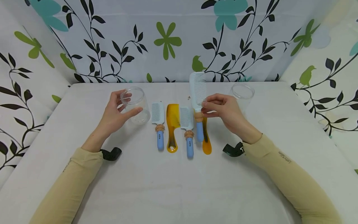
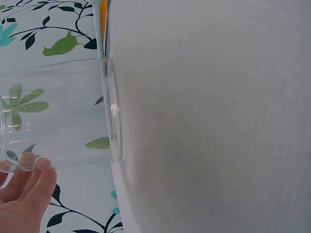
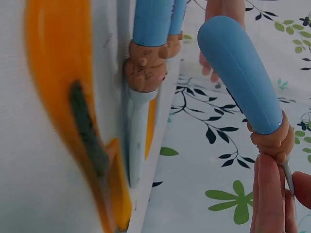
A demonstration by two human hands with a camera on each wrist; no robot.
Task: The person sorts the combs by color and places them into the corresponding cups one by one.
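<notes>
My left hand (image 1: 112, 116) holds a clear jar (image 1: 142, 104) at the left, thumb on the near side and fingers on the far side. In the left wrist view, fingertips touch the transparent wall of the jar (image 2: 58, 116). My right hand (image 1: 225, 109) pinches a pale blue comb (image 1: 198, 88) near the bottom of its teeth, raised with its blue handle (image 3: 243, 77) pointing down. Below lie two similar combs, one on the left (image 1: 158, 113) and one in the middle (image 1: 186, 118), plus a yellow comb (image 1: 171, 124). Another yellow comb (image 1: 207, 144) is partly hidden behind the raised one.
A second clear jar (image 1: 246, 101) stands behind my right hand. Black wrist straps (image 1: 112, 154) hang below both sleeves. The white table (image 1: 173, 193) meets a leaf-patterned backdrop (image 1: 179, 68) at the back and sides.
</notes>
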